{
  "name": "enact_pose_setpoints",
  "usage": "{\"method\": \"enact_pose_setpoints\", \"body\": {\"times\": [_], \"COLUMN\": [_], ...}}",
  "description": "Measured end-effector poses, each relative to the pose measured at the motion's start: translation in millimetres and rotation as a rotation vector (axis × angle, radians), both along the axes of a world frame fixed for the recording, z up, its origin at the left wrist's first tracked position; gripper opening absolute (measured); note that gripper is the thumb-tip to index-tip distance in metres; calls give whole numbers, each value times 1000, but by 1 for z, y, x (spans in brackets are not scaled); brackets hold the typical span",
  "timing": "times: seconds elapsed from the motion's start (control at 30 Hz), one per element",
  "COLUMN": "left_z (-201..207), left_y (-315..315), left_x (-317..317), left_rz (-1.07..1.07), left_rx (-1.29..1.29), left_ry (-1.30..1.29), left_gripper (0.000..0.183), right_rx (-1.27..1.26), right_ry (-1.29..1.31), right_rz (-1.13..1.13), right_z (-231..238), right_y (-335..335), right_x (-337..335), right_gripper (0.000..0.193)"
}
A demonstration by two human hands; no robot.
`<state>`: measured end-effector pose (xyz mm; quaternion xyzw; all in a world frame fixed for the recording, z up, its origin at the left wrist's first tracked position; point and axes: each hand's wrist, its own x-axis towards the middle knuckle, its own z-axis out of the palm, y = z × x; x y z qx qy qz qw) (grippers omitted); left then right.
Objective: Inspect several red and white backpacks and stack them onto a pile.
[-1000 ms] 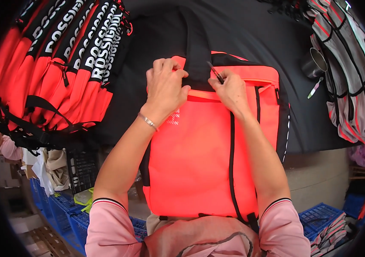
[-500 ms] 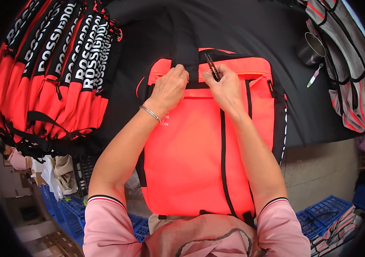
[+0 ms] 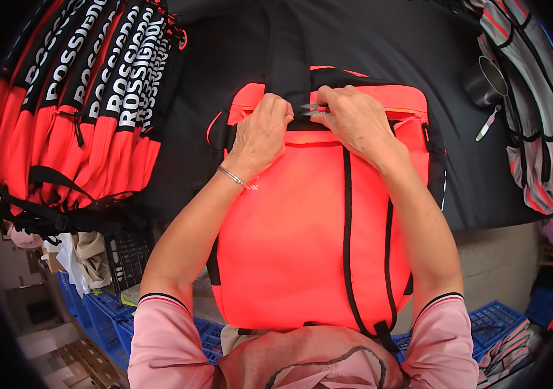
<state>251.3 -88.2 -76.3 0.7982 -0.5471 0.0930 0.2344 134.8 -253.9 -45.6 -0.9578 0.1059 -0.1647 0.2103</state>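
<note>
Coral fabric forms the front of the bag, which lies between the forearms with its upper part on the black-covered table. Left hand: fingers curled and pressed together at the left edge of the black strap, anything between them hidden; right hand: fingers pinching small snips, blades pointed at the strap. Metal cup: dark interior, contents indistinct; blue crate: striped grey fabric in or beside it, which cannot be told.
</note>
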Motion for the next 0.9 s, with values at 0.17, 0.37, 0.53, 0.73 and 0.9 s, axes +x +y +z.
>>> {"method": "enact_pose_setpoints", "body": {"times": [0.17, 0.37, 0.53, 0.73, 0.9], "left_z": [10, 9, 9, 0, 4], "left_y": [2, 8, 5, -10, -2], "left_x": [-3, 1, 3, 5, 3], "left_rz": [46, -86, -92, -7, 16], "left_rx": [-2, -36, 49, 130, 18], "left_ry": [78, 114, -18, -19, 110], "left_gripper": [13, 16, 13, 7, 7], "right_rx": [8, 232, 230, 223, 243], "right_ry": [109, 193, 177, 138, 153], "right_rz": [137, 19, 7, 12, -9], "right_z": [-1, 1, 6, -3, -4], "right_y": [-10, -22, -19, -21, -22], "right_x": [7, -2, -3, -3, -3], "right_gripper": [26, 27, 28, 28, 26]}}
